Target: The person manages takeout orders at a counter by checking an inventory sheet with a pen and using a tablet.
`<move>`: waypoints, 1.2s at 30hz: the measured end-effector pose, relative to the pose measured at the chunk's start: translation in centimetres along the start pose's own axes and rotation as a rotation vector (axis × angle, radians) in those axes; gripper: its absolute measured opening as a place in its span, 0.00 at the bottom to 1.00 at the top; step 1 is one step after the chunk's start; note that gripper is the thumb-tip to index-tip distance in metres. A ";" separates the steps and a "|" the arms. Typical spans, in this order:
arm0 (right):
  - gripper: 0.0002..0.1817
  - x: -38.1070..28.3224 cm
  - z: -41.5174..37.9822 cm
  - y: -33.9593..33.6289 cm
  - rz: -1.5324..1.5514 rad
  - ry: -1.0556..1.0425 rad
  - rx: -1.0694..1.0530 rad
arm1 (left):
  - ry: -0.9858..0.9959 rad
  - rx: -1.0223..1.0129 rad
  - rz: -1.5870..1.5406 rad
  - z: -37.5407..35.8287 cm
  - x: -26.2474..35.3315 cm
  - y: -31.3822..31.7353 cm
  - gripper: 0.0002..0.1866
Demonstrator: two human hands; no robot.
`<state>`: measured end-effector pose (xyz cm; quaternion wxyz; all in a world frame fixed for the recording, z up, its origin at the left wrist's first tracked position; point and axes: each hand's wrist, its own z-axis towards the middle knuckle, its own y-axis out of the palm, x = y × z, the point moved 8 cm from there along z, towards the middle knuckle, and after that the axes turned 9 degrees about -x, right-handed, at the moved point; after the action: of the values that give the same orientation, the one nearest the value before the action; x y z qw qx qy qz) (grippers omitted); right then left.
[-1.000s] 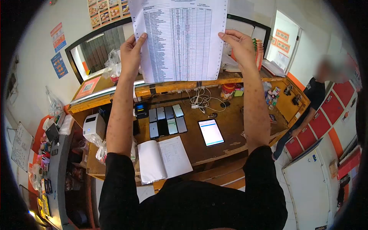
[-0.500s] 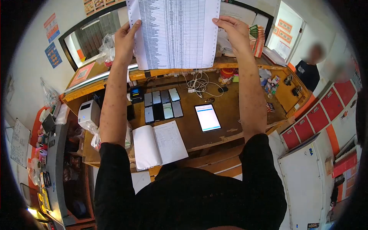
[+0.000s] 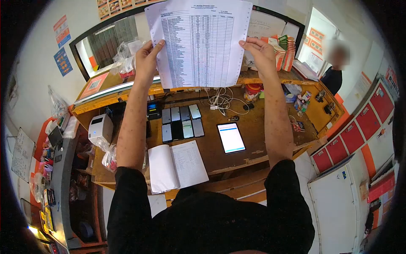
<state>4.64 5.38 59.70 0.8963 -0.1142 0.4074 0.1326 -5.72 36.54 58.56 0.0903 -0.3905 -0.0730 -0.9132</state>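
Observation:
A printed sheet point(image 3: 197, 46) with a long table of rows and punched holes down both sides is held up in front of me. My left hand point(image 3: 146, 58) pinches its left edge, thumb on the front. On the opposite edge, my right hand point(image 3: 259, 53) grips it between thumb and fingers. Below the paper, several phones point(image 3: 182, 122) lie in two rows on the wooden desk point(image 3: 249, 131). A tablet point(image 3: 231, 138) with a lit white screen lies to their right. Nearer to me is an open notebook point(image 3: 189, 163) with handwriting on its right page.
White cables point(image 3: 224, 100) lie tangled at the back of the desk. A white label printer point(image 3: 100, 127) stands at the left. Paper packets point(image 3: 287, 53) stand on the upper ledge. A person point(image 3: 336, 70) is near the doorway at the right, beside red lockers point(image 3: 353, 131).
The printed sheet sits lower in view, so its heading now shows. Both my hands still hold it and appear slightly lower. The person at the right has turned or shifted a little.

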 end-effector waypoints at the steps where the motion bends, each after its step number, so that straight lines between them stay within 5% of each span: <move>1: 0.15 0.3 0.0 -0.1 0.002 0.002 -0.001 | -0.007 0.011 -0.003 -0.2 0.1 0.3 0.12; 25: 0.18 3.0 0.4 -1.2 -0.024 -0.004 0.018 | -0.049 -0.008 0.208 -1.3 -1.0 0.3 0.19; 31: 0.19 3.5 0.1 -1.0 0.081 0.065 0.047 | -0.110 -0.056 -0.015 -3.0 -1.5 0.7 0.27; 32: 0.19 4.0 0.2 -1.3 0.136 0.055 0.052 | -0.149 -0.154 0.175 -3.6 -2.7 0.7 0.35; 36: 0.18 4.2 0.0 -1.8 0.189 0.059 0.078 | -0.232 -0.443 0.250 -8.3 -3.6 3.3 0.39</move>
<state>7.86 4.32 56.72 0.8712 -0.0440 0.4473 0.1974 -8.38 32.06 50.50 0.1059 -0.5086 0.1673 -0.8379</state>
